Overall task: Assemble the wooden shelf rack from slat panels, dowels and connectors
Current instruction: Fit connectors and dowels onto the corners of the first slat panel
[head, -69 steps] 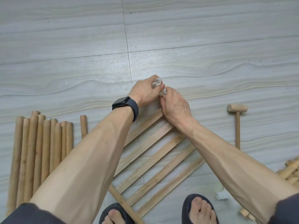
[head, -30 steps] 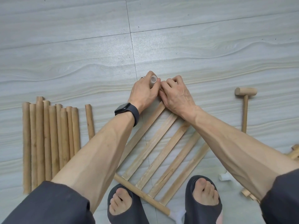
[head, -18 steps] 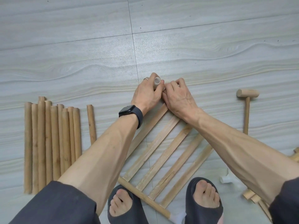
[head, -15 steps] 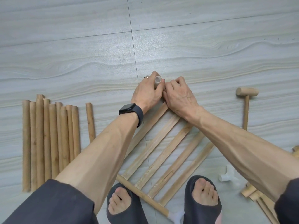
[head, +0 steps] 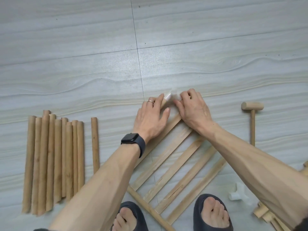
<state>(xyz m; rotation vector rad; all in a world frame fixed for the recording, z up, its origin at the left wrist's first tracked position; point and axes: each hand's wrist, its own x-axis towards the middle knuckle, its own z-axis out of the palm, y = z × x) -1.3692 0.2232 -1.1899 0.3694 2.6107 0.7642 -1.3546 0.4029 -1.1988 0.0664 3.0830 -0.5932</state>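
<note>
Fingers of the left hand (head: 150, 120) lie straight, pinning the stiff, probably light wooden slat panel (head: 175, 168) on the floor (head: 100, 64) by its far corner; right hand (head: 194, 112) fingers pinch the smooth white plastic connector (head: 168, 97) there.

Bright, even light; soft shadows; blur at the fingertips; wide-angle bending at edges.

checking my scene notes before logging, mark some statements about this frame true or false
1. The mallet lies on the floor at far right. True.
2. The watch is on the right wrist. False: it is on the left one.
3. The slat panel stands upright. False: it lies flat on the floor.
4. A row of dowels lies at the left of the view. True.
5. A spare white connector lies near the right foot. True.
</note>
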